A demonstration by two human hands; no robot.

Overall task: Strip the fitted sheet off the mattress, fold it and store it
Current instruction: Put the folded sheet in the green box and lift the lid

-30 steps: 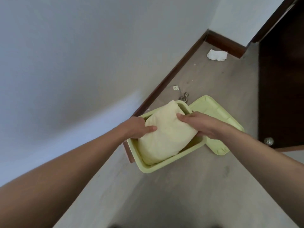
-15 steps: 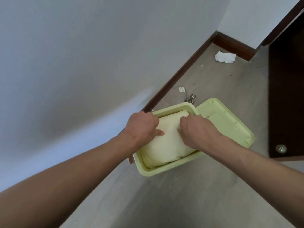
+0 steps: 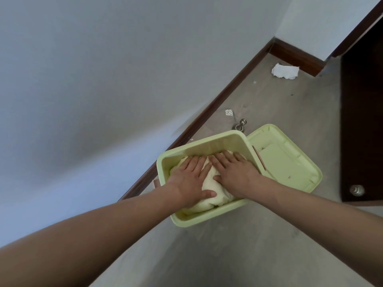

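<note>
The folded pale cream fitted sheet (image 3: 209,195) lies inside a light green plastic storage box (image 3: 199,220) on the floor by the wall. My left hand (image 3: 191,179) presses flat on the sheet's left part, fingers straight and spread. Beside it, my right hand (image 3: 235,172) presses flat on the right part, fingers pointing toward the box's far wall. Much of the sheet is hidden under both hands. The box's green lid (image 3: 290,162) lies open side up on the floor, touching the box's right side.
A dark brown skirting board (image 3: 217,96) runs along the white wall. A crumpled white paper (image 3: 285,71), a small paper scrap (image 3: 228,112) and a metal hook (image 3: 240,125) lie on the grey floor. A dark wooden door (image 3: 362,121) with a metal stopper (image 3: 356,190) stands at right.
The sheet stood high out of the box with both hands gripping its sides. It has gone down into the box, and both hands now lie flat on top of it.
</note>
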